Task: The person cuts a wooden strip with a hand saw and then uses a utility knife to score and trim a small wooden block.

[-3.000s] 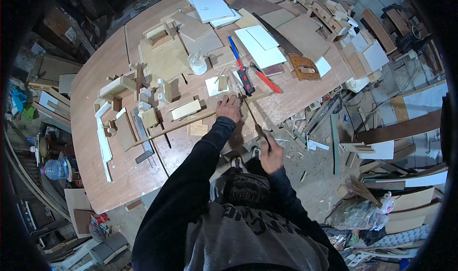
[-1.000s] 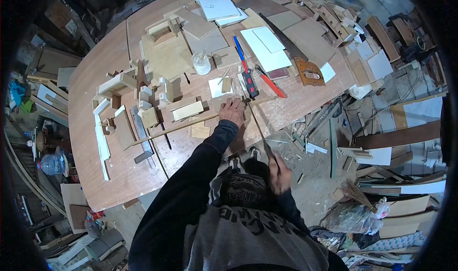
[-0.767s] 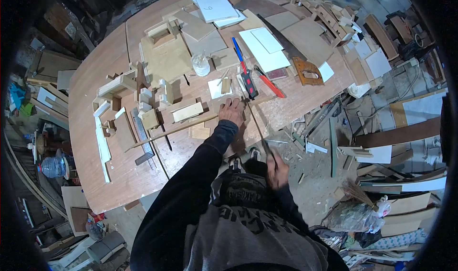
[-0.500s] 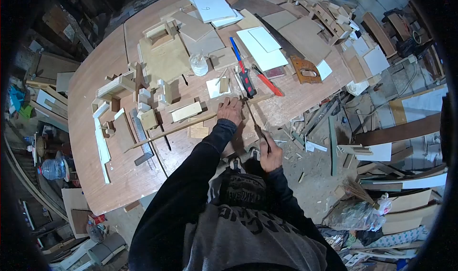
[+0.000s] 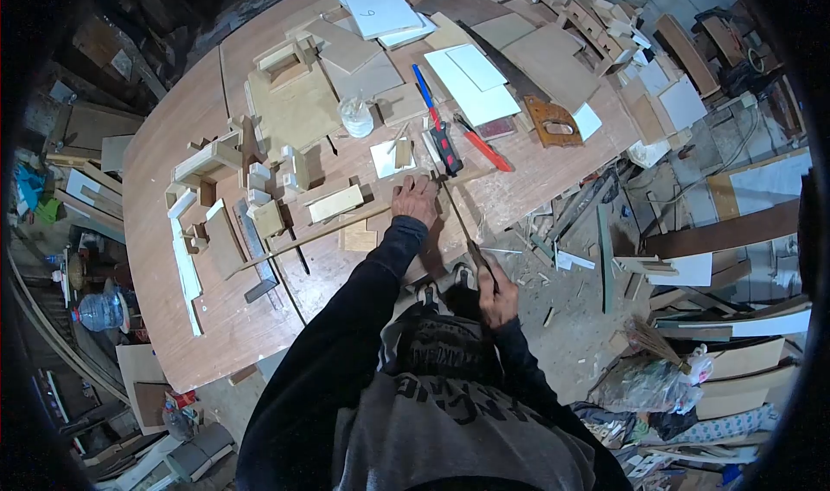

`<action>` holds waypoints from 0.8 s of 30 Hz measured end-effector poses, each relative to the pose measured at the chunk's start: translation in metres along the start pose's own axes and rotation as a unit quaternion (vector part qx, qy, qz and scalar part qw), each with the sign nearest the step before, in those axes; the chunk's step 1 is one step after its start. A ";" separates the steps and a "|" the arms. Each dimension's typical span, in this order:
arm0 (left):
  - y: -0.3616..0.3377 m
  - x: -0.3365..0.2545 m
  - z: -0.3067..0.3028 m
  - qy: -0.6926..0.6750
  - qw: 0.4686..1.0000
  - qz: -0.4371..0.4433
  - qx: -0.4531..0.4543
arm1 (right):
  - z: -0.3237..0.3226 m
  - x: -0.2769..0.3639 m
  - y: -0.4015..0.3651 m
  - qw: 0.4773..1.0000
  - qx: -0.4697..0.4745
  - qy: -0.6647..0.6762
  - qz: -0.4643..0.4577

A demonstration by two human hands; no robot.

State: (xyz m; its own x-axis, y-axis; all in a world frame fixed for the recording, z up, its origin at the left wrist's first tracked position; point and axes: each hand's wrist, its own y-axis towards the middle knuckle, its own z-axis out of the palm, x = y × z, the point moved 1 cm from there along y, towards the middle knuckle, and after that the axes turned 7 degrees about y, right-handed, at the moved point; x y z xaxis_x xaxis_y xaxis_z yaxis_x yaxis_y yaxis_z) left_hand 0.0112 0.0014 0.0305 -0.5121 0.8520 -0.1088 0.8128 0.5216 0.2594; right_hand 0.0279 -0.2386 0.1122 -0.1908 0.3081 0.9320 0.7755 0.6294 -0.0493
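My left hand (image 5: 415, 201) presses down on a long thin wooden strip (image 5: 324, 227) lying across the table, its fingers bent over the strip near one end. In my right hand (image 5: 498, 296) is a handsaw (image 5: 461, 217), seen almost edge-on, its handle mostly hidden by the fingers. The blade slants from that hand up to the strip, crossing it just right of my left hand. Close by lie a small white piece with a wood offcut (image 5: 403, 152), a red-and-black-handled tool with a blue end (image 5: 443, 145) and a red-handled tool (image 5: 486, 151).
Another handsaw with a wooden handle (image 5: 553, 123) lies at the table's right. A clear plastic container (image 5: 355, 117), white panels (image 5: 471, 85), a metal ruler or bar (image 5: 256, 253) and small wooden assemblies (image 5: 207, 164) cover the table (image 5: 194, 353). Wood scraps litter the floor on the right.
My right hand has drawn the handsaw back toward my body and slightly right. My left hand stays on the strip. The view has shifted slightly.
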 end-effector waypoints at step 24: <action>0.011 -0.109 -0.164 -0.460 0.863 0.029 0.209 | 0.017 -0.038 0.024 0.983 0.000 -0.100 -0.152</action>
State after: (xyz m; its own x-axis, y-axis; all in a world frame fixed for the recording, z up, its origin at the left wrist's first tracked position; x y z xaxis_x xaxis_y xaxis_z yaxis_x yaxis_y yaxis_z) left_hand 0.0302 -0.0928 0.2024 -0.1859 0.4524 -0.8722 0.9572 0.2838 -0.0568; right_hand 0.0432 -0.2229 0.0698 -0.5275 0.2404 0.8148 0.6653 0.7134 0.2203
